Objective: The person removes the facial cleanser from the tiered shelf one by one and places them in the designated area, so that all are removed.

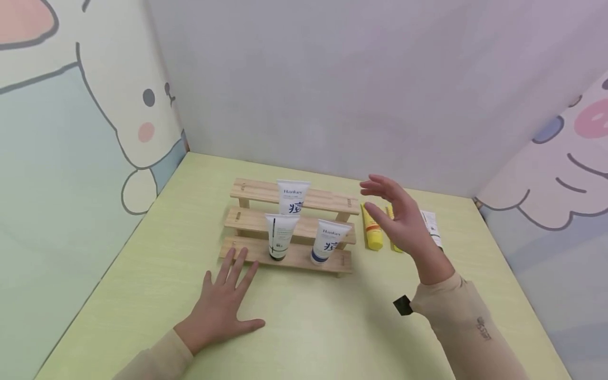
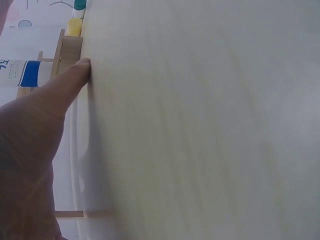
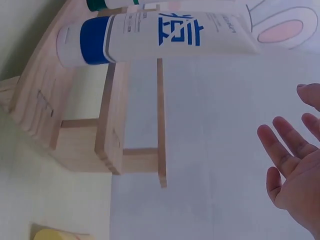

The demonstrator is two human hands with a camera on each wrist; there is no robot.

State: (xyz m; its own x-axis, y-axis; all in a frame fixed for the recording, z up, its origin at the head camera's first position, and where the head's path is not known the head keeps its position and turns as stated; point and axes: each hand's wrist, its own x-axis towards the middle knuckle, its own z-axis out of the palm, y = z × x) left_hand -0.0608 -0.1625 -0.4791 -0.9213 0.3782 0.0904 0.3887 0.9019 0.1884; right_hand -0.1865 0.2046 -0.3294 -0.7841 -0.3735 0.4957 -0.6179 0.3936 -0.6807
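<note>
The word "Hankey" can be read on the white tube (image 1: 293, 198) standing on the top step of the wooden three-step rack (image 1: 290, 224), above a large blue character; the same blue character marks the blue-capped tube (image 1: 330, 241) on the lowest step, whose smaller print is too fine to read. A third white tube (image 1: 279, 235), dark-capped with a black vertical line, stands beside it, just beyond the fingertips of the left hand (image 1: 223, 303). So three tubes stand cap-down on the rack.

The left hand lies flat on the pale green tabletop (image 1: 309, 327), fingers spread, holding nothing, fingertips at the rack's front edge. The right hand (image 1: 401, 221) is raised above the tabletop, fingers straight and loosely apart, empty. Behind it lie a yellow tube (image 1: 372, 228), part of a second yellow one (image 1: 390, 213) and a white tube (image 1: 431, 226), flat on the tabletop to the right of the rack.
</note>
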